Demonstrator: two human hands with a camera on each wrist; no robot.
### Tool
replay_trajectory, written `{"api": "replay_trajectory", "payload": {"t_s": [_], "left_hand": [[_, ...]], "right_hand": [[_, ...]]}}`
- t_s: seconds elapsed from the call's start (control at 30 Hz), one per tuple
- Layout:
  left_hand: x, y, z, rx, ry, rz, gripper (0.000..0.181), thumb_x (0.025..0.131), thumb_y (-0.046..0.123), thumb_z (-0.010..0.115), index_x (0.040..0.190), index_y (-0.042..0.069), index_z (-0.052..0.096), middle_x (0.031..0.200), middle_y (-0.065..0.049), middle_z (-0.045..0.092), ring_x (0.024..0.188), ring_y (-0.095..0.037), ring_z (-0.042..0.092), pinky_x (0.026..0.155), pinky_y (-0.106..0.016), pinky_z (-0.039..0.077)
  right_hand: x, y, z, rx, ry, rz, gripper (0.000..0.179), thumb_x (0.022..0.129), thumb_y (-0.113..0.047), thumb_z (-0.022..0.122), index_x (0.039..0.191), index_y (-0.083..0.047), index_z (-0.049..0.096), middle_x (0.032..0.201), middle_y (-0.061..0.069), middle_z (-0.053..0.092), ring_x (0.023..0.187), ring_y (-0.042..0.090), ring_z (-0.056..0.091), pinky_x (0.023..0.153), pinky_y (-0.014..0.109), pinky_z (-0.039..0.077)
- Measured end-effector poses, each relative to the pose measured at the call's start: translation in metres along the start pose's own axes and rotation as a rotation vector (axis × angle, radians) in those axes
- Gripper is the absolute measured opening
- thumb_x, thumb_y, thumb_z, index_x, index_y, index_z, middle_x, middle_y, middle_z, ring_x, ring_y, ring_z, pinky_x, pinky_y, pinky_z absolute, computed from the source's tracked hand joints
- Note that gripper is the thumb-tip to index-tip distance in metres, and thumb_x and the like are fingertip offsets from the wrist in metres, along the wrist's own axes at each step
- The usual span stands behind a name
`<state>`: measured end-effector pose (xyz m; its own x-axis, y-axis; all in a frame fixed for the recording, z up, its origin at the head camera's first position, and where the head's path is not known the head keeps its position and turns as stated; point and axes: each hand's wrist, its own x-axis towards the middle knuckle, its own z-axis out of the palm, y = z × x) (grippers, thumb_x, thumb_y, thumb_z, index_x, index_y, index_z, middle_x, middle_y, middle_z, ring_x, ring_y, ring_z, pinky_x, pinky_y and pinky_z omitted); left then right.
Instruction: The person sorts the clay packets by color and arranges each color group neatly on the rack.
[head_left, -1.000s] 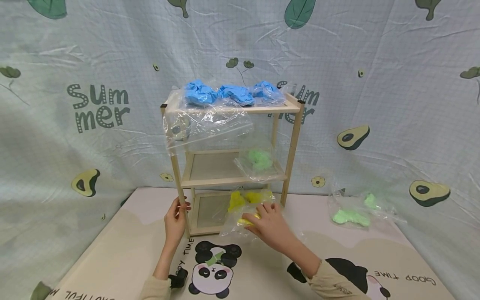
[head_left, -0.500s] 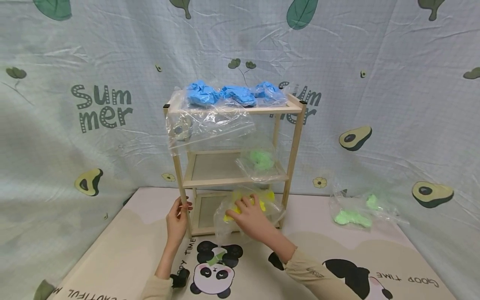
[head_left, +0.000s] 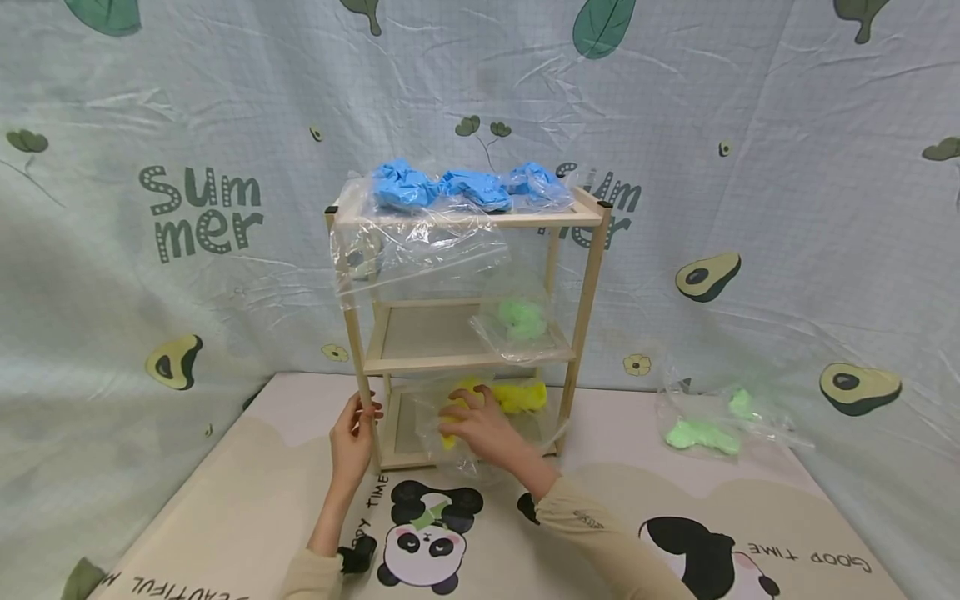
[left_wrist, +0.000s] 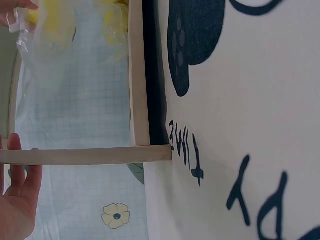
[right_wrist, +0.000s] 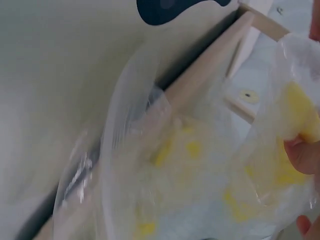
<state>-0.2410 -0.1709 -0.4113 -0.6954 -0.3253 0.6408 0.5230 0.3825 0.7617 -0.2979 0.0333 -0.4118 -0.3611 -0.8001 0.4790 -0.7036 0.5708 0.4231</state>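
My left hand [head_left: 351, 442] grips the left front post [left_wrist: 85, 156] of a small wooden shelf rack [head_left: 468, 362], low down; its fingertips show behind the post in the left wrist view. At the lowest shelf, my right hand [head_left: 480, 429] holds a clear plastic bag [right_wrist: 260, 175] with soft yellow lumps inside, thumb pressed on the plastic. The hand covers part of this bag. Just right of the fingers, more yellow lumps in clear plastic [head_left: 521, 397] lie on the same shelf. In the right wrist view, loose see-through film blurs what lies behind it.
Bags with crumpled blue contents [head_left: 472, 190] lie on the top shelf, one empty flap [head_left: 420, 258] hanging over its front. A bagged light-green lump [head_left: 522, 321] sits right on the middle shelf. More bagged green lumps [head_left: 701, 436] lie on the mat at right.
My right hand has moved left along the lowest shelf with the yellow bag, uncovering yellow lumps on its right. The left hand stays on the post.
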Motion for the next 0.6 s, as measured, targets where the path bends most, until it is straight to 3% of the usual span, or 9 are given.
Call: {"api": "replay_trajectory", "payload": {"t_s": [0.27,0.37,0.6], "left_hand": [[0.0,0.0,0.0,-0.007,0.0,0.003,0.021,0.087,-0.006,0.048,0.106,-0.01,0.055,0.083,-0.026,0.059,0.07,-0.002,0.058,0.062,-0.012,0.047],[0.0,0.0,0.0,-0.008,-0.004,0.002,0.021,0.087,-0.006,0.048,0.106,-0.01,0.055,0.083,-0.026,0.059,0.07,-0.003,0.058,0.062,-0.012,0.047],[0.0,0.001,-0.001,0.003,-0.008,-0.003,0.021,0.087,-0.005,0.048,0.106,-0.01,0.055,0.083,-0.026,0.059,0.07,-0.005,0.059,0.062,-0.014,0.048]], "right_hand": [[0.021,-0.011,0.018,0.023,-0.075,-0.036,0.024,0.087,-0.013,0.051,0.078,-0.033,0.059,0.116,-0.018,0.059,0.117,0.013,0.042,0.092,0.038,0.033],[0.025,-0.016,0.024,0.06,-0.1,-0.025,0.025,0.087,-0.014,0.051,0.08,-0.034,0.063,0.118,-0.017,0.058,0.118,0.014,0.042,0.095,0.038,0.035],[0.023,-0.025,0.029,0.169,-0.16,0.04,0.026,0.084,-0.014,0.057,0.089,-0.036,0.07,0.133,0.002,0.046,0.123,0.024,0.038,0.096,0.039,0.039]]}}
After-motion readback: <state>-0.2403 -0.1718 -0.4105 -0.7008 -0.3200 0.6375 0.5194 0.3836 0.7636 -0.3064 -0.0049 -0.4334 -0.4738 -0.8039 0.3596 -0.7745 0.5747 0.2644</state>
